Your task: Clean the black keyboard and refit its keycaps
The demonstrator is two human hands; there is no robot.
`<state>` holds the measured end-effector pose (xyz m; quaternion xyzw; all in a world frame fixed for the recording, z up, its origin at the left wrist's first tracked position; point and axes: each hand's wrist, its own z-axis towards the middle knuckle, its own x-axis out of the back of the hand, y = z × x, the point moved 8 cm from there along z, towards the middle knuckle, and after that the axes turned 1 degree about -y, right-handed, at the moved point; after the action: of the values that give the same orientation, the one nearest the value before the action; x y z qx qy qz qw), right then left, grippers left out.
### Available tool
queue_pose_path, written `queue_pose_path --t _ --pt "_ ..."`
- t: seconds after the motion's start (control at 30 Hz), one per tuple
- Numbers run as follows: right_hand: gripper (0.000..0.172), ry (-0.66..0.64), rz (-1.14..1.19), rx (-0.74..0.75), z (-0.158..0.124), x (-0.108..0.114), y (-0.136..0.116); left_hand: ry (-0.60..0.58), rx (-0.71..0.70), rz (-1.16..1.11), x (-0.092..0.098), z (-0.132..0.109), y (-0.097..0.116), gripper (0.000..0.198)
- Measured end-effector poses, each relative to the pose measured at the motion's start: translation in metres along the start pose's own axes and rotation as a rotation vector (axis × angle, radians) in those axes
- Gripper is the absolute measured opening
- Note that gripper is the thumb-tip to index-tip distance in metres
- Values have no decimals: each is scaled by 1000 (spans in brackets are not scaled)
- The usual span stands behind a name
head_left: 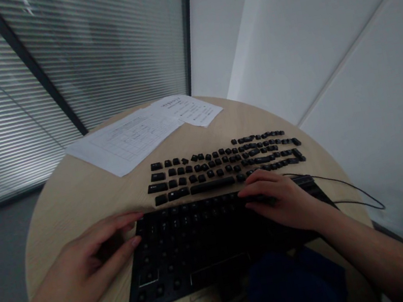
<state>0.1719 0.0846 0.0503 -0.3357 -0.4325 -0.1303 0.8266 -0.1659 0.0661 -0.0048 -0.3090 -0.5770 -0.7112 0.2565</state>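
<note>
A black keyboard [203, 254] lies near the front of the round table, many of its key positions bare of caps. My left hand [91, 257] grips its upper left edge, index fingertip at the corner and thumb lower on the side. Over the upper right part of the keyboard, my right hand [282, 196] has its fingers bent and close together at the top row; whatever is under the fingertips is hidden. Loose black keycaps [204, 166] lie in rows just beyond the keyboard, with a long spacebar cap [213, 184] in the nearest row.
Printed paper sheets [133, 136] lie at the back left of the wooden table [257, 116]. A black cable [363, 191] loops off to the right. Dark blue cloth [293, 285] is at the bottom, in front of the keyboard. Window blinds and a white wall stand behind.
</note>
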Motion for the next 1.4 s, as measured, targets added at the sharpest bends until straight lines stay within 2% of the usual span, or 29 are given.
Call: queue_pose_path --t 0.23,0.4,0.77,0.93,1.03,1.13,1.27,1.4 --pt "43 -71 22 -82 -1 -5 8 -14 -31 32 0 2 0 38" --pt "53 -76 37 -96 1 -9 8 -13 -19 18 0 3 1 39" --pt "54 -71 72 -225 -1 -19 17 -8 -58 27 0 1 -4 37" --pt "51 -96 25 -190 2 -16 10 -10 -4 1 0 -1 0 37" --pt "43 -114 24 -144 4 -15 6 -6 19 8 0 0 4 38" --pt "33 -97 34 -118 5 -15 6 -7 -39 25 1 3 9 37" --pt "27 -7 13 -98 4 -12 9 31 -137 51 4 6 14 35" --pt "7 9 -71 -72 4 -12 9 63 -174 67 4 4 5 36"
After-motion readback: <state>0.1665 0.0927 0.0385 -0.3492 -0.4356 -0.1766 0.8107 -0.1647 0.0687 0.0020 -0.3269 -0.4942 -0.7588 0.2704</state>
